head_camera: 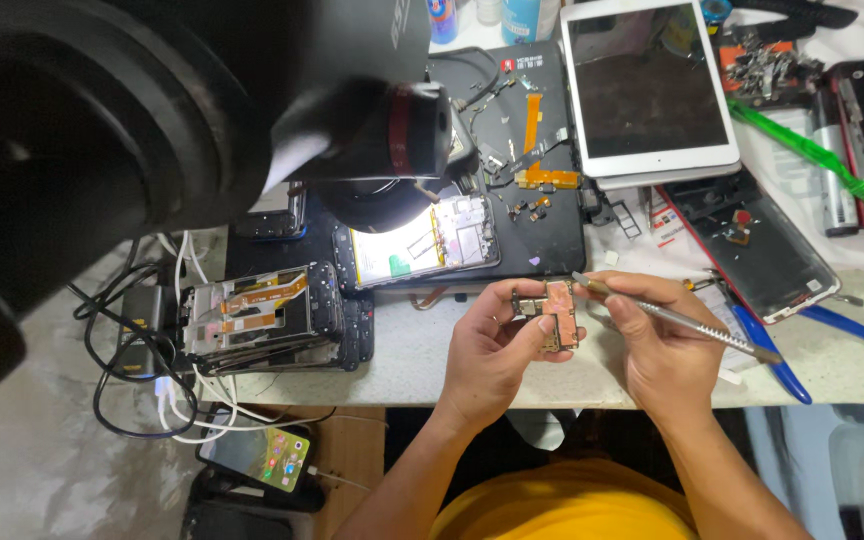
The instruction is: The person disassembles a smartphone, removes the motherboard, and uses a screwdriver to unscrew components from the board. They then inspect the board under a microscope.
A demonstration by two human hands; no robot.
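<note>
Upper left of the frame: a large black microscope head [152, 110] overhangs the table [422, 355], blurred and blocking much of the view. Below it, left of centre, a stack of opened phone frames [272, 320] sits at the table edge above a tangle of cables [152, 380]; a lit phone [262, 455] lies on a lower surface beneath.

Centre: an opened phone [432, 245] lies lit under the lens on a dark mat [552, 240] strewn with flex ribbons and small parts.

Lower centre: the left hand [492, 350] has its fingers closed around a small circuit board [552, 315], held in the air just above the table's front edge. The right hand [657, 345] grips a metal tool [682, 320] pen-fashion, its tip resting at the board's upper right corner.

Right: a white tablet [647, 85], a green toothbrush [822, 160], a dark phone panel [757, 245] and blue-handled tools [782, 360].

Risks, as judged: the board is unsupported, so pressure from the tip could make it slip, gouging components or pricking the left fingers. A dropped board would fall off the table. Loose parts on the mat could be swept away by a wrist.
</note>
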